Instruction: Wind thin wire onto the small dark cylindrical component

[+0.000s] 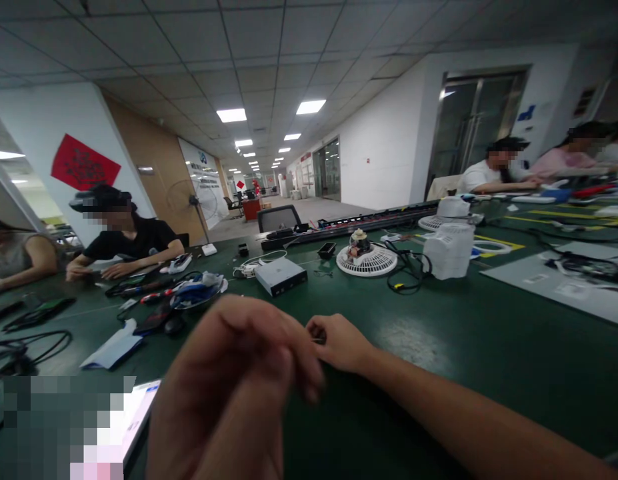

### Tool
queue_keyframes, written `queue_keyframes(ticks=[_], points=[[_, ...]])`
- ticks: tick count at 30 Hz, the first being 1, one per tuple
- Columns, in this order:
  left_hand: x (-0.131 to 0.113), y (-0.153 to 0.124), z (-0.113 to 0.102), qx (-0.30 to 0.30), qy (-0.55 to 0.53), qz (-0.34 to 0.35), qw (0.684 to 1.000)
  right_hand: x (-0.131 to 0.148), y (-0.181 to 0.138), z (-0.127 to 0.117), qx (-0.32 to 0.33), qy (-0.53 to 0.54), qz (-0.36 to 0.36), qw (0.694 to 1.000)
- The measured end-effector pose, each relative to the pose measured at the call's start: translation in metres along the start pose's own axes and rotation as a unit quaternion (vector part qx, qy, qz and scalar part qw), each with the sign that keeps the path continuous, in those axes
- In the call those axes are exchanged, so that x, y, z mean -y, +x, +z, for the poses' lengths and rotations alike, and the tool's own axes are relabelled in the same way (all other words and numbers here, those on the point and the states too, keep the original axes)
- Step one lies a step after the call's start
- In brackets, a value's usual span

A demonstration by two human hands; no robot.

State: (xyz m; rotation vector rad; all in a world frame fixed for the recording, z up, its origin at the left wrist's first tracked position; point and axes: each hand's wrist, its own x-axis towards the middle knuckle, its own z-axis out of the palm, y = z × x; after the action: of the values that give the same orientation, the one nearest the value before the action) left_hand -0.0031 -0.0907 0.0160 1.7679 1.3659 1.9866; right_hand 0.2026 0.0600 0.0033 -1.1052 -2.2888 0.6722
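My left hand is raised close to the camera, slightly blurred. Its fingers curl over and the thumb presses in against them; anything between them is hidden. Farther out, my right hand rests low at the green table with its fingers folded. A small dark spot shows inside its curl, too small to name. Beyond the hands lie a grey box-shaped disc drive, a small black tray and a round white fan part with its motor exposed.
A white plastic housing stands right of the fan part, beside black cables. Leftward are a blue cloth, a folded paper and a lit screen. A grey board lies right. Several people sit around the table.
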Motion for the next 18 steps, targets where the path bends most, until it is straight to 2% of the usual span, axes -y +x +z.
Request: queue_keyframes(ticks=[3, 4, 7, 9, 10, 11, 14, 18], points=[[-0.004, 0.058, 0.038, -0.057, 0.041, 0.038, 0.997, 0.001, 0.002, 0.001, -0.011, 0.045, 0.016, 0.999], [0.004, 0.067, 0.046, -0.034, 0.100, 0.051, 0.993, 0.001, 0.003, 0.001, -0.010, 0.055, 0.020, 0.998], [0.039, 0.064, 0.053, 0.138, 0.237, 0.086, 0.958, 0.001, 0.004, 0.003, -0.005, 0.081, 0.014, 0.997], [0.057, 0.053, 0.050, 0.305, 0.258, 0.108, 0.910, 0.001, 0.004, 0.006, 0.001, 0.106, 0.001, 0.994], [0.062, 0.047, 0.049, 0.370, 0.258, 0.101, 0.887, 0.000, 0.004, 0.007, 0.004, 0.120, -0.006, 0.993], [0.063, 0.043, 0.049, 0.395, 0.264, 0.081, 0.876, 0.000, 0.004, 0.008, 0.006, 0.130, -0.012, 0.991], [0.056, 0.039, 0.054, 0.397, 0.283, 0.008, 0.873, 0.000, 0.004, 0.008, 0.011, 0.146, -0.022, 0.989], [0.052, 0.042, 0.059, 0.367, 0.296, -0.038, 0.881, -0.001, 0.005, 0.001, 0.008, 0.127, -0.019, 0.992]])
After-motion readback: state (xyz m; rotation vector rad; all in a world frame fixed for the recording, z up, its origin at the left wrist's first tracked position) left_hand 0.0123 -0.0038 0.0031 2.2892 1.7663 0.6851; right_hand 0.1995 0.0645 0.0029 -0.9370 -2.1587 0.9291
